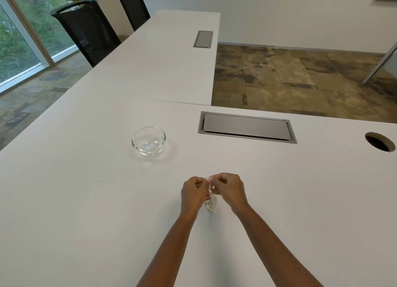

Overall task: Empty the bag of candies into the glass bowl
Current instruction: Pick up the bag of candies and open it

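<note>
Hands, left [193, 192] and right [229, 189], pinching crinkly clear candy bag [210, 200] top, round glass bowl [148, 140] empty, mid smooth white counter [86, 200].

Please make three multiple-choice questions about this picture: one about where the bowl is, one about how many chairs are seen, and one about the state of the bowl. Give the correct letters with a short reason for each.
1. Where is the glass bowl in relation to the hands?
A. Farther away and to the left of them
B. Directly under them
C. To the right, beside the round hole

2. How many black chairs stand at the far table?
A. None
B. Two
C. Five

3. What is the state of the bowl?
A. Full of candies
B. Turned upside down
C. Upright and empty

Answers:
1. A, the bowl stands on the white table beyond and left of the left hand and right hand, which both pinch the small clear bag.
2. B, one chair is near the window and a second is behind it.
3. C, the rim faces up and only clear glass shows inside.
</note>
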Available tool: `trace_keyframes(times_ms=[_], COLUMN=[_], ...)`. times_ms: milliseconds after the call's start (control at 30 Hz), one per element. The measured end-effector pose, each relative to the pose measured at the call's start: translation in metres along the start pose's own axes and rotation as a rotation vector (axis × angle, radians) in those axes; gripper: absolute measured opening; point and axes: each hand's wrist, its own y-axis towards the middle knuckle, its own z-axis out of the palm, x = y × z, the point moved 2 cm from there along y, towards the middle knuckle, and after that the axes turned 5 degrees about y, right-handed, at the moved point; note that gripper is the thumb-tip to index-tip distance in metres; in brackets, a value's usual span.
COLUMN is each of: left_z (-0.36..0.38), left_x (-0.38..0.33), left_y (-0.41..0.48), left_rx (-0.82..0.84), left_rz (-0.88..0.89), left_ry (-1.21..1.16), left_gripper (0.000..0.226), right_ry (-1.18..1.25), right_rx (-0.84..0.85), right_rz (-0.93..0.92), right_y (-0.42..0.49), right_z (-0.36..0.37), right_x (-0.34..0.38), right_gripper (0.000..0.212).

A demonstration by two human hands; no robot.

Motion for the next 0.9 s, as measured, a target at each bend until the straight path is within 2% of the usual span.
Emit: trace_keyframes(times_ms=[167, 367, 533, 667, 900], left_z=[-0.001, 0.004, 0.003, 0.005, 0.011], left_x=[-0.008, -0.017, -0.016, -0.017, -0.013], left_y=[-0.002, -0.008, -0.011, -0.014, -0.018], left_rx=[-0.093, -0.17, -0.214, -0.209, -0.138], left_rz=[0.094, 0.199, 0.221, 0.225, 0.114], left_ry=[0.116, 0.26, 0.289, 0.282, 0.196], left_gripper=[0.013, 0.014, 0.011, 0.011, 0.011], right_ry=[-0.044, -0.309, -0.43, -0.378, -0.162], right_rx=[-0.004, -0.062, -0.119, -0.139, -0.137], right_rz=[-0.048, -0.239, -0.282, -0.274, -0.173], right_y=[-0.001, -0.005, -0.003, -0.002, -0.005], right_z=[-0.002, 0.001, -0.004, -0.006, -0.006], right_x=[0.004, 0.015, 0.017, 0.02, 0.021], right_gripper=[0.017, 0.016, 0.018, 0.016, 0.015])
